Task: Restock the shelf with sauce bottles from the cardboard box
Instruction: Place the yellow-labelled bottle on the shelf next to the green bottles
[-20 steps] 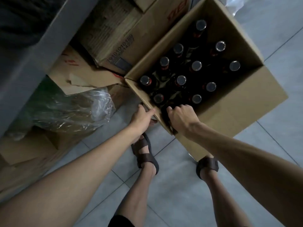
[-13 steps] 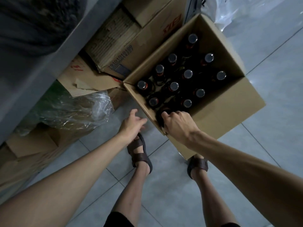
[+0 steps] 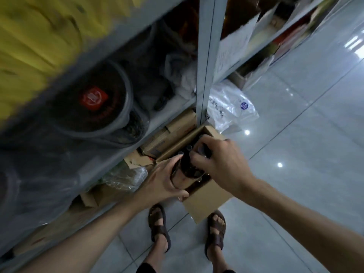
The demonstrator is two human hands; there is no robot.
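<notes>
A dark sauce bottle [image 3: 188,167] is lifted above the open cardboard box [image 3: 206,201] on the floor. My left hand [image 3: 165,180] cups the bottle's lower body from the left. My right hand [image 3: 220,164] grips its upper part and neck from the right. A few bottle caps [image 3: 189,148] still show inside the box behind the held bottle; the others are hidden by my hands. The grey metal shelf [image 3: 202,62] rises to the left and ahead.
On the shelf sit a round grey tub [image 3: 92,107] with a red label and blurred yellow packs [image 3: 33,36]. Flattened cartons [image 3: 171,131] and crumpled plastic [image 3: 126,176] lie under it. A white plastic bag [image 3: 230,109] lies behind the box. My sandalled feet [image 3: 159,229] stand on grey tiles.
Both hands left the box's near edge and took hold of one bottle, lifting it out. The view rose and swung up toward the shelf.
</notes>
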